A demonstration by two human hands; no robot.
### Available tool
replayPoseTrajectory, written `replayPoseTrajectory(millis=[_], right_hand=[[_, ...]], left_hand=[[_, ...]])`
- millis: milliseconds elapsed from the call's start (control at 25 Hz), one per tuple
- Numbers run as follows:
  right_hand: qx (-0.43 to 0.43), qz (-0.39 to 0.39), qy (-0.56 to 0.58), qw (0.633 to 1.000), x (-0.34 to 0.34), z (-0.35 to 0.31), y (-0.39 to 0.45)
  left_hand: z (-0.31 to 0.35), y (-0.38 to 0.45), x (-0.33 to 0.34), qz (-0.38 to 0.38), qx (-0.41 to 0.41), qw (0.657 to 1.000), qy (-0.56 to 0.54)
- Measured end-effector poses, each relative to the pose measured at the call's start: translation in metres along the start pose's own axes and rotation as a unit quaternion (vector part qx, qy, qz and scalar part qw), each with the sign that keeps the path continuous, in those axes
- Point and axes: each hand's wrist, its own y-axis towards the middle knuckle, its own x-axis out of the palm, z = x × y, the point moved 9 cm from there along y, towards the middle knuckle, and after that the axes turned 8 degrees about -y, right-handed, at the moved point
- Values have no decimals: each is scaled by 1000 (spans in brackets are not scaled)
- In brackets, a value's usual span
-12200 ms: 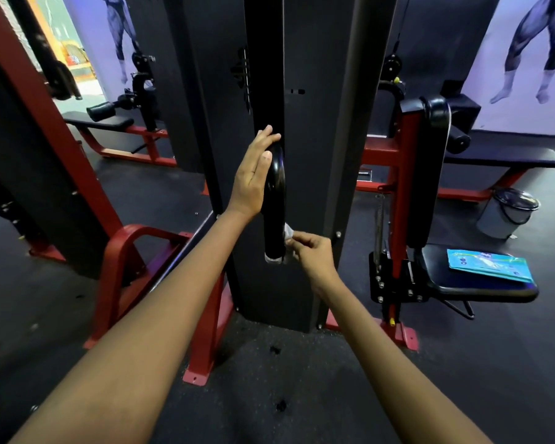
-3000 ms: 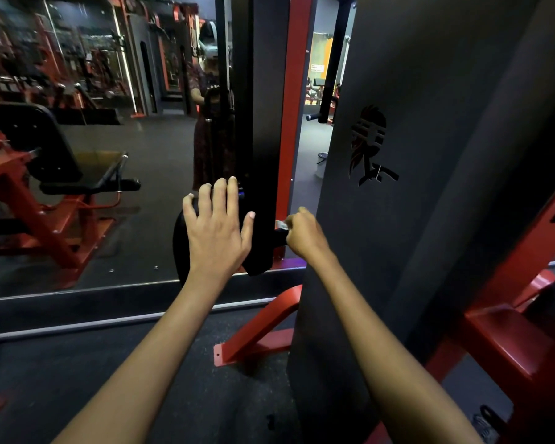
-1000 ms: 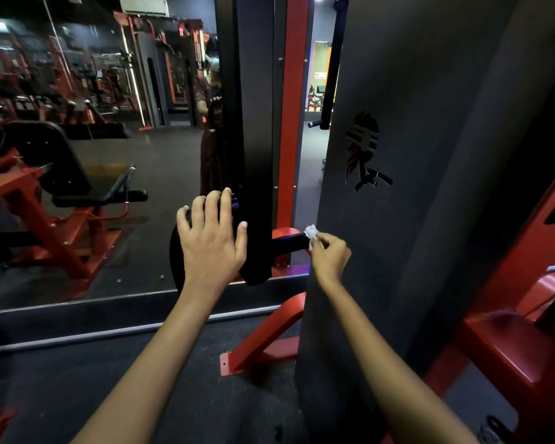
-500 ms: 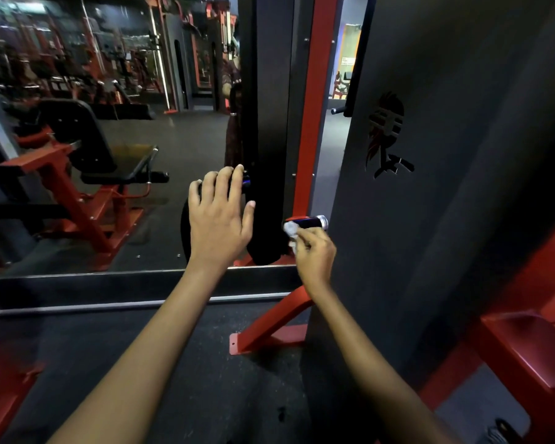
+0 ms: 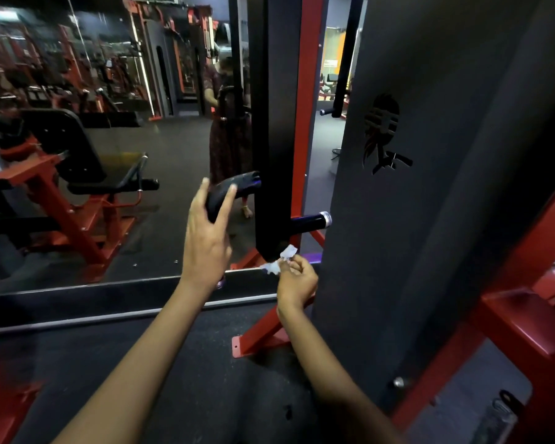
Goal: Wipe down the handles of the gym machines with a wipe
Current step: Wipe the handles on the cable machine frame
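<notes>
1. Since half a second ago my right hand (image 5: 297, 278) has dropped away from the chrome-capped handle (image 5: 310, 221); it now hangs below that handle, apart from it, near the foot of the black upright post (image 5: 274, 129).
2. My right fingers (image 5: 293, 264) are curled in, and they pinch the crumpled white wipe (image 5: 279, 261), which sticks out to the left of my knuckles.
3. My left hand (image 5: 207, 238) has loosened on the curved black handle (image 5: 234, 190), left of the post. Its fingers are spread and mostly straight: the thumb lies on the handle's left side and one fingertip touches its top. Whether the other fingers touch it I cannot tell.
4. Chrome-capped handle: a short dark bar, sticking out to the right from the post, bare.
5. On the dark panel (image 5: 430, 219) at the right sits a cut-out logo (image 5: 383, 133); I can read no letters in it.
6. A mirror (image 5: 93, 155) on the left reflects red-framed machines and a black padded seat (image 5: 77, 155).
7. Red frame bars (image 5: 263, 331) stand on the black rubber floor (image 5: 189, 379).
</notes>
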Motion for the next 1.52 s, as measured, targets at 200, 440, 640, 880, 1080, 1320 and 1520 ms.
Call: replayPoseTrajectory(millis=[200, 440, 640, 880, 1080, 1320, 1520], right_hand=[[-59, 69, 1, 996, 1, -15, -15], [-256, -111, -138, 950, 58, -31, -73], [-127, -11, -89, 988, 57, 5, -98], [234, -152, 270, 921, 97, 47, -107], [308, -175, 360, 863, 92, 49, -121], [258, -175, 267, 912, 62, 31, -111], [-189, -27, -32, 981, 3, -149, -50]], left_hand=[[-37, -22, 1, -6, -174, 955, -238], [-61, -22, 15, -99, -235, 914, -315], [-67, -25, 23, -136, -236, 892, -361], [-61, -33, 25, -139, -232, 873, -406], [-62, -35, 28, -146, -232, 866, -419], [-68, -39, 34, -136, -244, 873, -399], [-66, -40, 31, -106, -255, 874, -399]])
